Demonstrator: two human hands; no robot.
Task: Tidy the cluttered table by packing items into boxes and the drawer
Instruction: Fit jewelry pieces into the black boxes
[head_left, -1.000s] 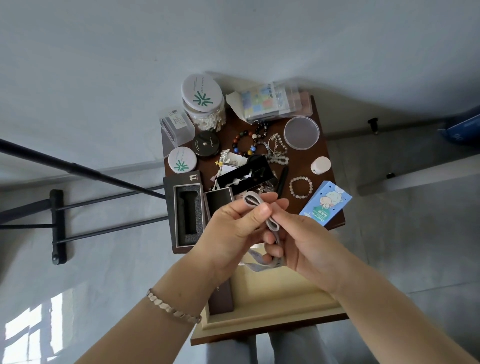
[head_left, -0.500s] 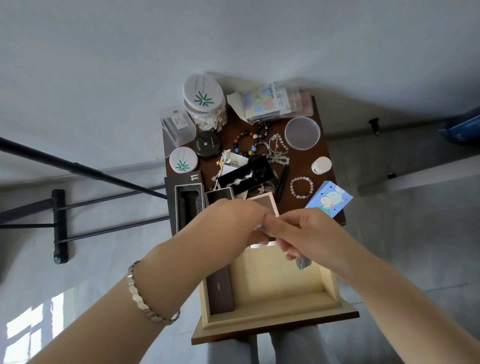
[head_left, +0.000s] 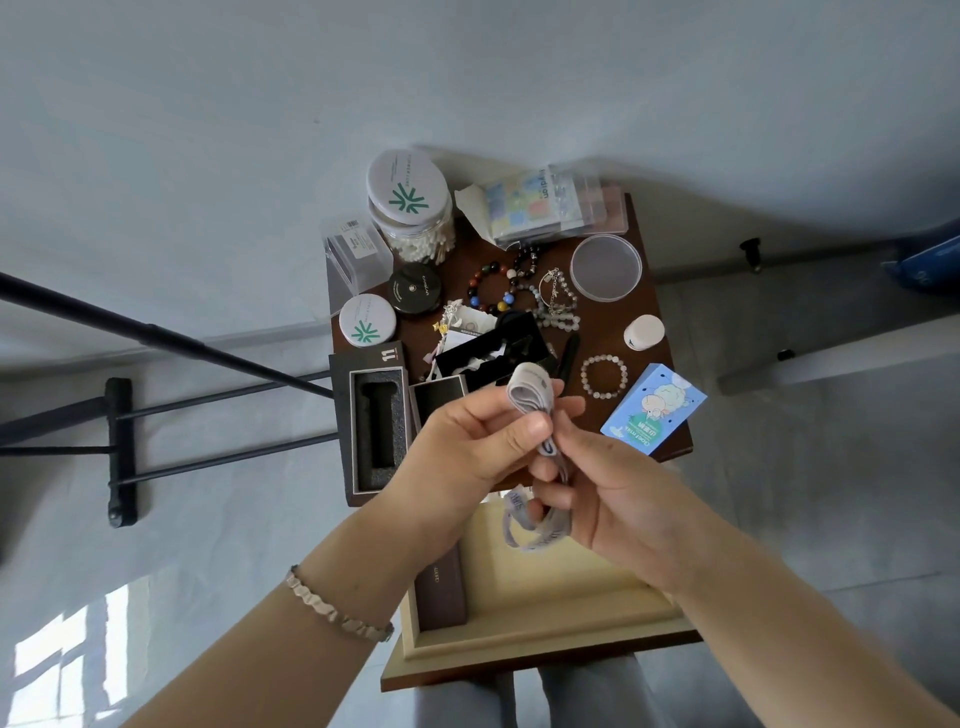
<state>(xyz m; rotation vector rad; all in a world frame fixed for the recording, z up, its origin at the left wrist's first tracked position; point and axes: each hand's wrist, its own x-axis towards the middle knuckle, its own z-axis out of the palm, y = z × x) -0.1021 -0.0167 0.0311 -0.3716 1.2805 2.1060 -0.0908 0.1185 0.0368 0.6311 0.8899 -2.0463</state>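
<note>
I'm seeing both hands working the grey strap, held up over the near edge of the table.
- left hand: thumb and fingers are pinching the folded loops at the top of the strap. Beaded band is sitting on that wrist.
- right hand: fingers are curling round the lower run of the strap, with thumb and forefinger pinching it just under the left thumb.
- The loose tail of the strap is hanging below the right hand, dangling above the open drawer. It isn't touching the drawer floor as far as I'm reading it.
- A slim dark box is lying along the drawer's left wall.
- On the table, the black foam-lined box is lying open at the left edge, partly behind the left hand.
- The blue carton is overhanging the right front corner, with the pale bead bracelet just beside it.
- Further back, the cotton-swab jar, clear round lid, small white pot and coloured bead bracelet are sitting among mixed clutter.
</note>
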